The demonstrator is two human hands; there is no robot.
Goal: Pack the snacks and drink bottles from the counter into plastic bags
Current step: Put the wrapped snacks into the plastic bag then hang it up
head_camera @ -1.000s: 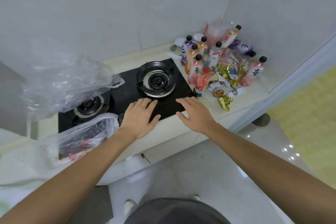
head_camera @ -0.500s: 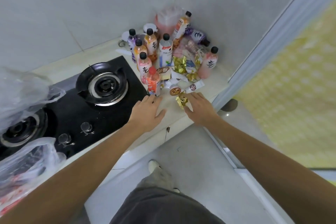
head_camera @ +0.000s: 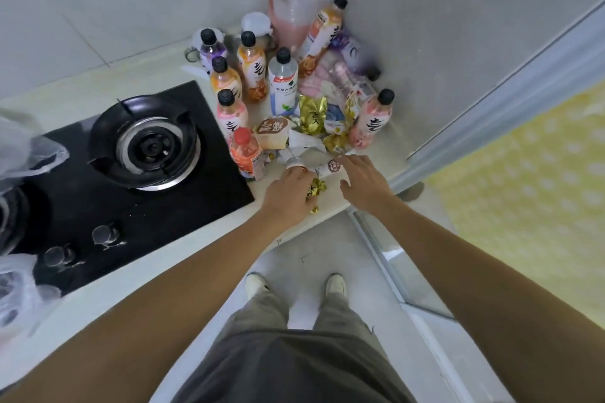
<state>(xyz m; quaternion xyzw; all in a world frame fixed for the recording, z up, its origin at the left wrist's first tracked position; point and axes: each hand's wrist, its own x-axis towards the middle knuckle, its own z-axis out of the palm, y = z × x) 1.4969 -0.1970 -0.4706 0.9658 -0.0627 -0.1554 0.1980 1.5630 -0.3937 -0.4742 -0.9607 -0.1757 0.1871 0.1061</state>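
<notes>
Below me, both my bare hands reach over the front edge of a pale counter toward a heap of snacks and drink bottles piled in the corner where two grey walls meet. My left hand lies palm down over a small gold-foil candy, fingers curled onto it; whether they actually pinch it I cannot tell, since the hand covers most of the wrapper. My right hand is spread open, fingers loose, its fingertips touching a small round white snack pack with a red-brown seal.

Behind them stands the cluster: several black-capped bottles with pink, orange and purple labels bearing a bold black character, a clear bottle with a white and blue label in the middle, and a shorter red-capped bottle with an orange label nearest the stove. One pink bottle stands apart at the right, by the wall. Gold foil packets, a brown-and-cream wrapped cake and crumpled white wrappers lie between the bottles. A clear bag with pink contents leans in the very corner.

At left, a black gas stove sits in the counter, with clear plastic bags at the frame's edge.
</notes>
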